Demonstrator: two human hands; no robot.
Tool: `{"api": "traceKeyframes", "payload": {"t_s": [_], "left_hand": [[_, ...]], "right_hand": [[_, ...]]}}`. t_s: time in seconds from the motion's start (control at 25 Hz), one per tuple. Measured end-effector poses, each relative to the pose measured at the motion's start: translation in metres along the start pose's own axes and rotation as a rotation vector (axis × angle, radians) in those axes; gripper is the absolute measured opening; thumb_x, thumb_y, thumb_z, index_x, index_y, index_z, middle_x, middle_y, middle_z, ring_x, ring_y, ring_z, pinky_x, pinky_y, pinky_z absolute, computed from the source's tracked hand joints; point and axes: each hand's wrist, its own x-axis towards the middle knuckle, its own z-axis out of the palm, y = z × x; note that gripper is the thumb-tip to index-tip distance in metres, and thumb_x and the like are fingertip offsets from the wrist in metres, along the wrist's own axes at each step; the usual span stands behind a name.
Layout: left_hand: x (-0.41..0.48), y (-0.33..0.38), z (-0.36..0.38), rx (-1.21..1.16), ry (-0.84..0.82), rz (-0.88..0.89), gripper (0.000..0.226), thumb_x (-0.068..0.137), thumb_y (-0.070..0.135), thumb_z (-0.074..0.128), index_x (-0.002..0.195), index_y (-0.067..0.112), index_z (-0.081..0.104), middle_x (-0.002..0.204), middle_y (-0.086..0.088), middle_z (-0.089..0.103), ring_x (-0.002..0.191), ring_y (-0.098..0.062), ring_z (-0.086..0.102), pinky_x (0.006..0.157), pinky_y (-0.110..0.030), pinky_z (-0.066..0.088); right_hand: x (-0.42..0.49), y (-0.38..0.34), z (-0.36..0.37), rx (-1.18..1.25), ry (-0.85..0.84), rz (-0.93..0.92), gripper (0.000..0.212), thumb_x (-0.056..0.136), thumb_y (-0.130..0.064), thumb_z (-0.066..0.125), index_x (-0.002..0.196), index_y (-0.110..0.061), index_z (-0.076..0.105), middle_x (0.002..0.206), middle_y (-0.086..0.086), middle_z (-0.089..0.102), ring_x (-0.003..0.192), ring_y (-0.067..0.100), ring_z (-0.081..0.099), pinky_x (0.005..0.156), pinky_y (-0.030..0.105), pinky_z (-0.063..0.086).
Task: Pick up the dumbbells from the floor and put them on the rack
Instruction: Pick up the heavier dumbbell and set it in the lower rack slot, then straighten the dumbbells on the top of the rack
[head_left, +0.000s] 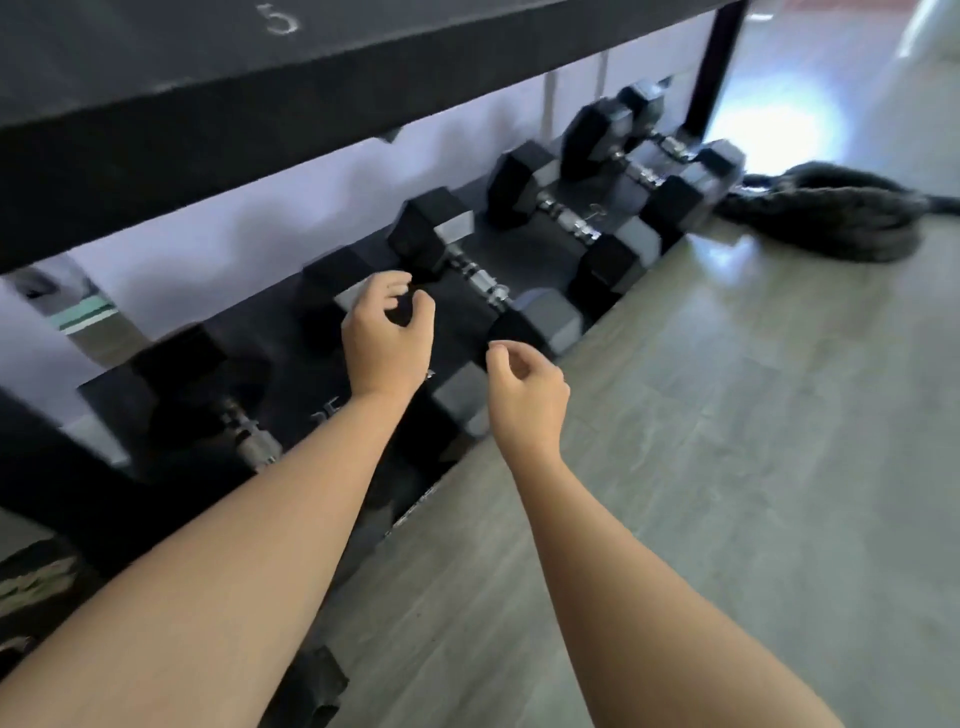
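Along the bottom shelf of the rack (524, 260), a row of black hex dumbbells lies side by side, handles running front to back. Farthest right: a pair close together, the outer dumbbell (670, 143) by the rack's upright post (714, 67), its neighbour (631, 171) just beside it. Next leftward, a third dumbbell (569, 221), then a fourth (480, 280) near the middle of the shelf. A fifth dumbbell (457, 400) has its handle hidden behind the left forearm; only its heads show. At far left a sixth dumbbell (244, 436) sits in shadow, partly blurred.

Left hand (387, 343) hovers over the shelf between the fourth and fifth dumbbells — fingers curled loosely, thumb and fingertips apart, gripping nothing. Right hand (524, 395) hangs at the shelf's front edge, fingers half curled with index and thumb close together, also empty; whether the tips touch cannot be told.

Upper shelf (311, 67) crosses the top of the view, with a chalked "5" (280, 21) on it.

Floor (727, 415) is pale wood-look plank. A dark coiled heavy rope (831, 213) lies on it — just right of the rack's end
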Motion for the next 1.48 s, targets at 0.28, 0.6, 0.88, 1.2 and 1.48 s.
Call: {"api": "traceKeyframes", "payload": {"t_s": [0.28,0.6,0.88,1.2,1.48], "left_hand": [[-0.036,0.205,0.083,-0.37,-0.385,-0.112,0.016,0.087,0.022,0.06,0.099,0.017,0.069,0.088,0.007,0.07,0.083,-0.003,0.065,0.073,-0.015,0.05],[0.079,0.545,-0.006,0.088,-0.584,0.495,0.051,0.086,0.045,0.058,0.128,0.015,0.059,0.13,-0.003,0.06,0.119,-0.024,0.051,0.1,-0.043,0.042],[0.193,0.769,-0.095,0.39,-0.474,0.743,0.078,0.084,0.067,0.048,0.145,0.02,0.039,0.149,-0.01,0.042,0.135,-0.03,0.035,0.108,-0.056,0.032],[0.281,0.753,-0.071,0.439,-0.283,0.613,0.079,0.083,0.07,0.043,0.145,0.021,0.037,0.151,-0.011,0.039,0.136,-0.032,0.033,0.106,-0.056,0.035],[0.402,0.674,0.015,0.501,-0.252,0.475,0.081,0.082,0.07,0.041,0.142,0.017,0.04,0.148,-0.014,0.043,0.134,-0.034,0.037,0.104,-0.057,0.034]], "right_hand": [[0.044,-0.147,-0.184,0.261,0.281,0.057,0.014,0.088,-0.027,0.06,0.085,-0.022,0.073,0.085,-0.004,0.076,0.076,0.014,0.066,0.079,0.032,0.051],[0.01,-0.497,-0.346,-0.756,0.278,-0.518,0.033,0.088,-0.024,0.065,0.119,-0.014,0.067,0.126,0.006,0.064,0.116,0.03,0.055,0.101,0.039,0.043],[0.001,-0.758,-0.403,-1.143,0.233,-0.788,0.062,0.089,-0.043,0.059,0.144,-0.016,0.047,0.153,0.014,0.04,0.137,0.04,0.037,0.113,0.051,0.029],[0.118,-0.792,-0.369,-1.203,0.191,-0.904,0.067,0.09,-0.049,0.057,0.148,-0.021,0.041,0.157,0.011,0.036,0.142,0.038,0.03,0.115,0.051,0.019],[0.269,-0.787,-0.284,-1.204,0.057,-0.91,0.062,0.088,-0.048,0.057,0.142,-0.019,0.049,0.151,0.013,0.044,0.138,0.039,0.038,0.114,0.052,0.023]]}}
